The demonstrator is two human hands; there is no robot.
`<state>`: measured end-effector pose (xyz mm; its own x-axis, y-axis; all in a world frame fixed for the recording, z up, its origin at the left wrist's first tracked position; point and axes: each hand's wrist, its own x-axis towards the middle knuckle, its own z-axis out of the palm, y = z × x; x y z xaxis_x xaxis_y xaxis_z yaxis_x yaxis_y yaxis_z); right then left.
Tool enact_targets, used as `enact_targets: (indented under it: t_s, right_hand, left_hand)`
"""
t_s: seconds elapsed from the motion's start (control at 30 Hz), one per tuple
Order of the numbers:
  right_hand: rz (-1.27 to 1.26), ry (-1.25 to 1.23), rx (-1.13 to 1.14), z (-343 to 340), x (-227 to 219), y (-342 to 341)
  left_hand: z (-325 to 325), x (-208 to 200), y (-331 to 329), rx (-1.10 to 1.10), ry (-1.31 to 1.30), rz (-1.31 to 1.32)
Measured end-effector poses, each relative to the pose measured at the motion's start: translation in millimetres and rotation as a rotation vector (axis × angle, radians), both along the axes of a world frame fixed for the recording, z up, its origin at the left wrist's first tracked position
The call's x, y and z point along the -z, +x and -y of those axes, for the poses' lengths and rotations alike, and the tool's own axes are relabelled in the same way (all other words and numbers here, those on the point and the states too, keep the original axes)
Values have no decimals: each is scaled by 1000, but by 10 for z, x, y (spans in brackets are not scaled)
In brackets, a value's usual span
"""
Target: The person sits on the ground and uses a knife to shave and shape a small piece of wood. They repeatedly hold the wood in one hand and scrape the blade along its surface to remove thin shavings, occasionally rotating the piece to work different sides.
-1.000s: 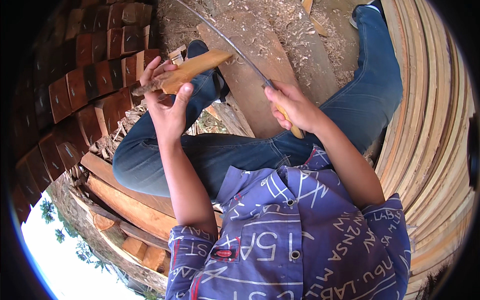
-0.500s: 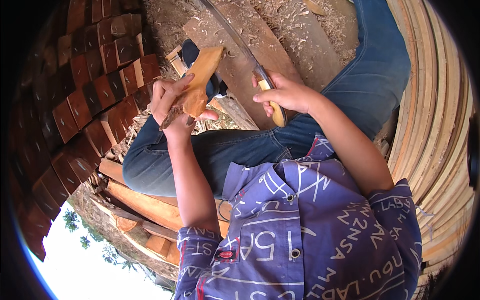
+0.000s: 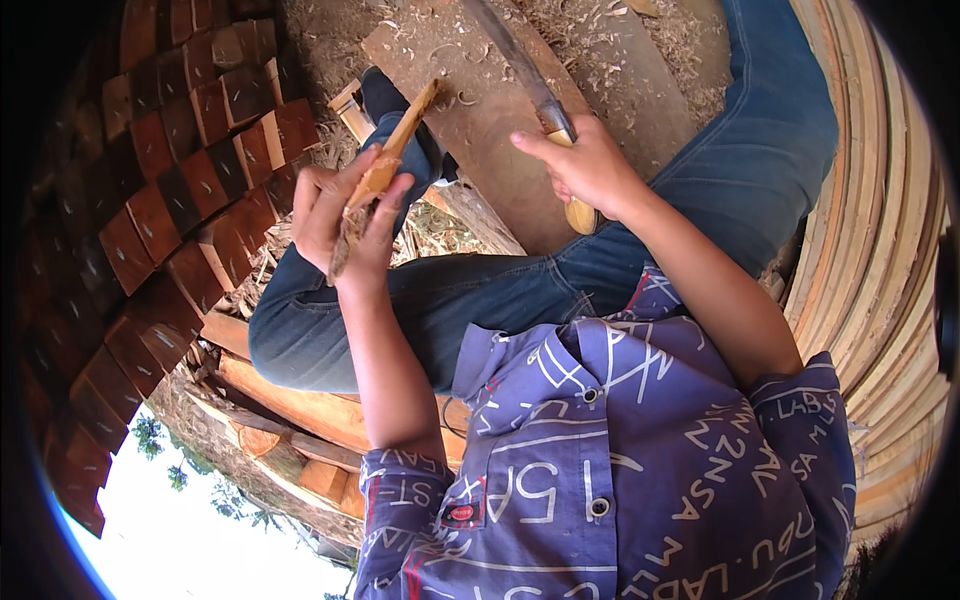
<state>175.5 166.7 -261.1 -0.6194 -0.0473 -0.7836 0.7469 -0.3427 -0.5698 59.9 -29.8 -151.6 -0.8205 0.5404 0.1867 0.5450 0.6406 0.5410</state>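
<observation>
The person sits with bent legs in blue jeans (image 3: 420, 305), and the left hand (image 3: 335, 215) has a wood piece (image 3: 376, 184) pinched between thumb and fingers, over the bent left leg. The piece is seen on its narrow edge: its rough, dark, bark-like end lies near, by the wrist, and its smooth yellow-orange end points far and a little right. To the right, clear of the wood, the right hand (image 3: 598, 178) has its fingers curled around the yellow handle of a long knife (image 3: 520, 60), thumb sticking out to the left. The dark blade slants far and left; I can't make out its tip from here. Beneath it lies a brown board (image 3: 495, 205), with curled shavings (image 3: 590, 55) scattered about the far ground. Reddish-brown blocks (image 3: 150, 220) are stacked on the left, pale planks (image 3: 870, 250) on the right, and split logs (image 3: 290, 400) lie near left.
</observation>
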Motion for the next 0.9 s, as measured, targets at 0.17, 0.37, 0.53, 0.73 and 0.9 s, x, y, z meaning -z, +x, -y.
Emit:
enact_targets:
  t_s: [0.17, 0.37, 0.53, 0.73, 0.9]
  right_hand:
    - [-281, 149, -138, 145, -304, -210]
    - [-455, 259, -281, 356, -244, -420]
    - [-413, 255, -346, 291, -371, -492]
    - [-461, 274, -344, 384, -651, -484]
    - [-356, 322, -384, 358, -472, -425]
  left_hand:
    - [61, 66, -141, 22, 53, 2]
    - [72, 92, -151, -52, 118, -96]
    - [203, 164, -104, -174, 120, -55]
    - [151, 121, -18, -82, 55, -141]
    - [155, 124, 62, -79, 98, -122]
